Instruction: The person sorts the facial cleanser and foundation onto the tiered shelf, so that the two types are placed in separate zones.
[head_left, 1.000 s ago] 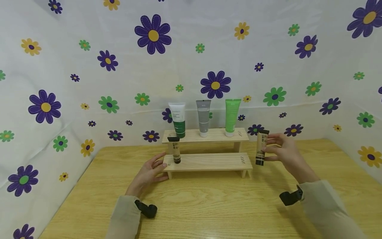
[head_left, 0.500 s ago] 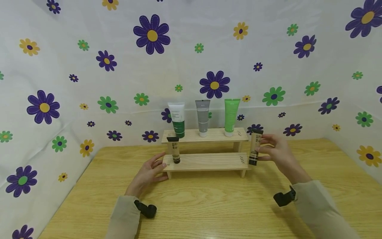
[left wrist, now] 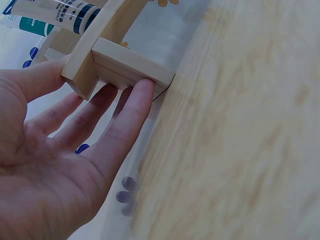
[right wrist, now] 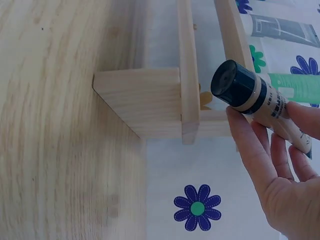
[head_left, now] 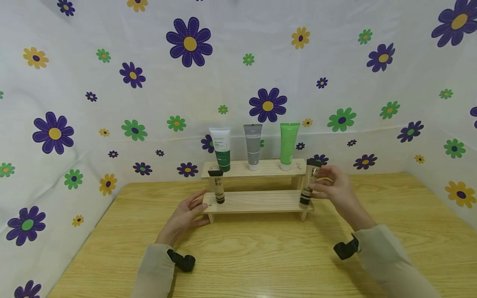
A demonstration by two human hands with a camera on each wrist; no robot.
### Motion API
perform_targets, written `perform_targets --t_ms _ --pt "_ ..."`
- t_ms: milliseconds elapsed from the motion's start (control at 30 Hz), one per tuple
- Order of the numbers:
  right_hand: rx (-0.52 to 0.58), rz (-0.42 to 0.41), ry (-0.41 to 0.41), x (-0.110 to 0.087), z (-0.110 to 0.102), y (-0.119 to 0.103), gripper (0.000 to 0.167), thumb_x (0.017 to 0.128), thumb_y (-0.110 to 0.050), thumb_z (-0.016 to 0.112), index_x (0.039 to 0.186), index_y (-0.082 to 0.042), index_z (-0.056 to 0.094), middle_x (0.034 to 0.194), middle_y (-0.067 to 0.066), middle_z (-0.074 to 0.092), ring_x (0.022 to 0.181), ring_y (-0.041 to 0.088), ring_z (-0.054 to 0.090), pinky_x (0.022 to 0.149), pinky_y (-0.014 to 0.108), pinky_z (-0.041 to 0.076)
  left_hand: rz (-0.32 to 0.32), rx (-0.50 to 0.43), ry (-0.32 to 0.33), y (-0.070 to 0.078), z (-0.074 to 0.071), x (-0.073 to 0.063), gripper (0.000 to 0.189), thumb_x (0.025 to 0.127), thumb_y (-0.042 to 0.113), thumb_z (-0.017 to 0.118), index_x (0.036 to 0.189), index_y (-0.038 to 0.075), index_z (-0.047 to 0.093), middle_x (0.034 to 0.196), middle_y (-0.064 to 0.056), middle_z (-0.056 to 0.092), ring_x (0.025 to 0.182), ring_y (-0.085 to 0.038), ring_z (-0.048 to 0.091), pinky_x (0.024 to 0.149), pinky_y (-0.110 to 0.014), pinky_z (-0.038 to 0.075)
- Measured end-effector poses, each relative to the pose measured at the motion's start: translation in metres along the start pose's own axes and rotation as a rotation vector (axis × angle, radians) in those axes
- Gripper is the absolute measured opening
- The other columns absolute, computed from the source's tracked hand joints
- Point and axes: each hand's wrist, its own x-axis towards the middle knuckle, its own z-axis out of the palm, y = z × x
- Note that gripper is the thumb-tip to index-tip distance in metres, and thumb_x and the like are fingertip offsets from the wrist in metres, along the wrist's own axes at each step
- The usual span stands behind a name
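Observation:
My right hand (head_left: 337, 190) pinches a small beige squeeze tube (head_left: 309, 182) with a black cap, held cap down at the right end of the lower step of the wooden two-step stand (head_left: 261, 203). In the right wrist view the tube's black cap (right wrist: 232, 82) shows a gap from the step's board. My left hand (head_left: 186, 213) holds the left end of that step, thumb at the board and fingers against the leg (left wrist: 127, 67). A matching beige tube (head_left: 219, 188) stands cap down on the left end of the lower step.
On the upper step stand a white-and-green tube (head_left: 222, 151), a grey tube (head_left: 254, 147) and a bright green tube (head_left: 288, 147). The stand rests on a wood-grain table (head_left: 238, 256). Behind it hangs a white flower-print cloth (head_left: 231, 82).
My right hand has carried the beige tube leftward, from beside the stand to over the right end of the lower step. My left hand stays at the stand's left end.

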Motion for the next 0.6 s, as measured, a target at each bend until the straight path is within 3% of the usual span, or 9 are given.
perform_targets --t_ms 133,233,433,600 --pt "-0.017 -0.044 0.006 -0.001 0.009 0.003 0.043 0.090 0.016 0.063 0.127 0.011 0.039 0.109 0.006 0.052 0.090 0.005 0.061 0.075 0.027 0.060 0.002 0.006 -0.005 0.001 0.000 0.000 0.059 0.108 0.008 0.050 0.161 0.006 0.024 0.154 -0.032 0.034 0.135 -0.048 0.043 0.096 -0.053 0.053" --pt "-0.073 -0.101 0.012 -0.001 0.017 0.005 0.045 0.090 0.015 0.065 0.127 0.011 0.041 0.112 0.012 0.054 0.092 0.003 0.060 0.074 0.024 0.059 0.007 -0.001 -0.003 0.001 0.000 -0.001 0.060 0.107 0.007 0.051 0.161 0.005 0.024 0.153 -0.032 0.034 0.134 -0.047 0.045 0.095 -0.052 0.054" --pt "-0.182 -0.311 0.027 0.001 0.033 0.012 0.046 0.084 0.021 0.067 0.125 0.015 0.047 0.115 0.027 0.058 0.093 0.002 0.059 0.081 0.019 0.053 0.006 -0.009 -0.002 0.001 0.001 -0.002 0.060 0.107 0.007 0.051 0.161 0.006 0.025 0.154 -0.032 0.033 0.133 -0.046 0.046 0.094 -0.051 0.054" --pt "-0.223 -0.407 0.040 0.001 0.043 0.016 0.045 0.080 0.025 0.069 0.120 0.013 0.051 0.111 0.026 0.061 0.093 0.006 0.060 0.087 0.024 0.052 0.005 -0.009 -0.005 0.001 0.001 -0.002 0.059 0.107 0.006 0.049 0.161 0.005 0.024 0.154 -0.032 0.033 0.134 -0.047 0.044 0.095 -0.052 0.054"
